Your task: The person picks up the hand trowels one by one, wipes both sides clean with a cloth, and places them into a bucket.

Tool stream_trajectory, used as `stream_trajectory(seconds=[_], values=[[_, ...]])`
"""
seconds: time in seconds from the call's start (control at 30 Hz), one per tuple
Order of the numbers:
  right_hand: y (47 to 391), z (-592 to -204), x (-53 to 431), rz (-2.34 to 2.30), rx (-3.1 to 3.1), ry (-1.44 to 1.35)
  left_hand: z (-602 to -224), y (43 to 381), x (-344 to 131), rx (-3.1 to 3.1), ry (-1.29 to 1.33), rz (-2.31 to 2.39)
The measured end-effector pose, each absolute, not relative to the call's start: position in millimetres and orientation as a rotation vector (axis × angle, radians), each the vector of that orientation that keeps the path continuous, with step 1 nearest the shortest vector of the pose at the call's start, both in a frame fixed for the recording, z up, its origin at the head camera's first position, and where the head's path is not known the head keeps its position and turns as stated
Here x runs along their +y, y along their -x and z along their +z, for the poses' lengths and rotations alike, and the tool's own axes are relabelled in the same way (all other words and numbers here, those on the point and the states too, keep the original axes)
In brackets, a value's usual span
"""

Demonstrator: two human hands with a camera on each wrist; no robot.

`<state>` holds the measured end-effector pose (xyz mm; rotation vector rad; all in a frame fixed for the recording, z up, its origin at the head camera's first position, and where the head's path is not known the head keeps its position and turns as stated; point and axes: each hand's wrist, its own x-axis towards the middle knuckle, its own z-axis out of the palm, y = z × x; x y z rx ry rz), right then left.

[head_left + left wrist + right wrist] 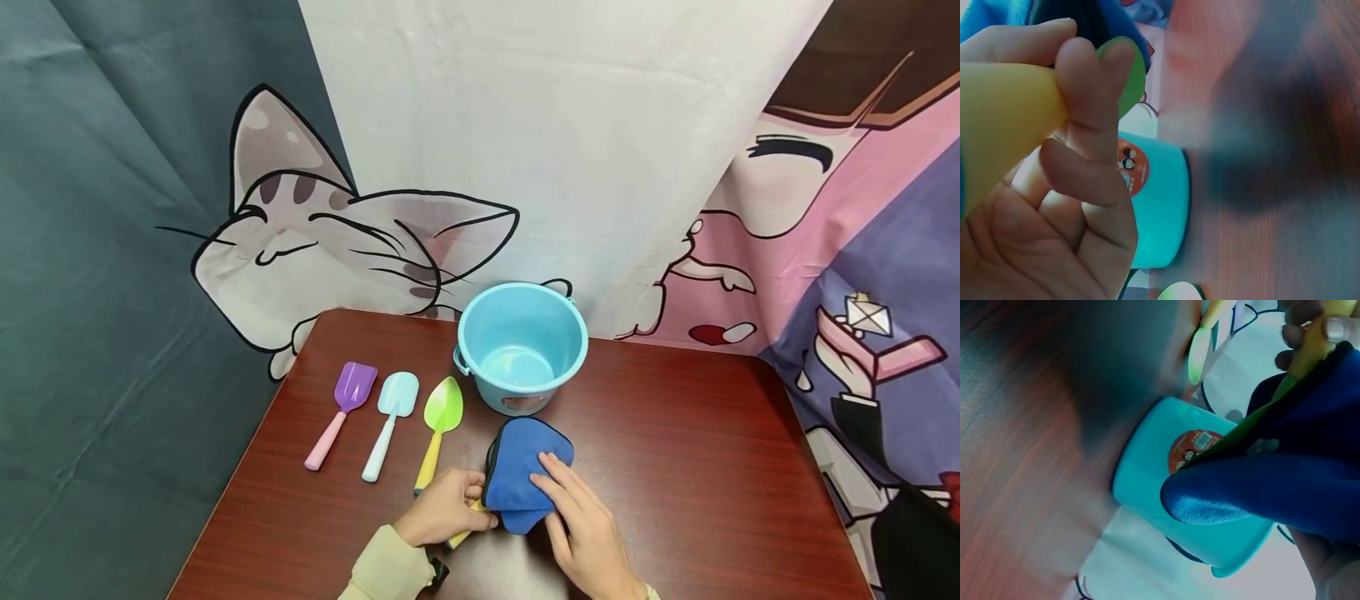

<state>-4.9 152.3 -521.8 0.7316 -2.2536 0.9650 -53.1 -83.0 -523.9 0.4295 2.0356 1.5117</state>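
Observation:
My left hand [442,507] grips the yellow handle [1010,119] of a toy shovel, whose green blade [1132,87] shows a rounded edge in the left wrist view. A blue cloth [525,467] with dark edging is folded over that blade and hides most of it. My right hand [588,529] holds the cloth, fingers on top and thumb at its lower side. In the right wrist view the cloth [1222,494] wraps the green blade [1241,434], seen nearly edge-on. Both hands are near the table's front, before the light blue bucket [521,337].
Left of the bucket lie a purple toy shovel [355,386] with pink handle, a light blue one [397,394] and a green toy trowel [444,406] with yellow handle. The brown table [705,450] meets a printed curtain [600,125] behind.

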Motion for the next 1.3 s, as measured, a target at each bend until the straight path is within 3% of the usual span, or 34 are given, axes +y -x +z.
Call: stream_trajectory(seconds=[0.43, 1.3], values=[[4, -528, 155, 0.792, -2.607, -0.801, -522, 54, -88, 2.190, -0.450, 1.423], [17, -542, 174, 0.823, -2.651, -0.439, -525, 50, -98, 1.923, -0.479, 1.627]])
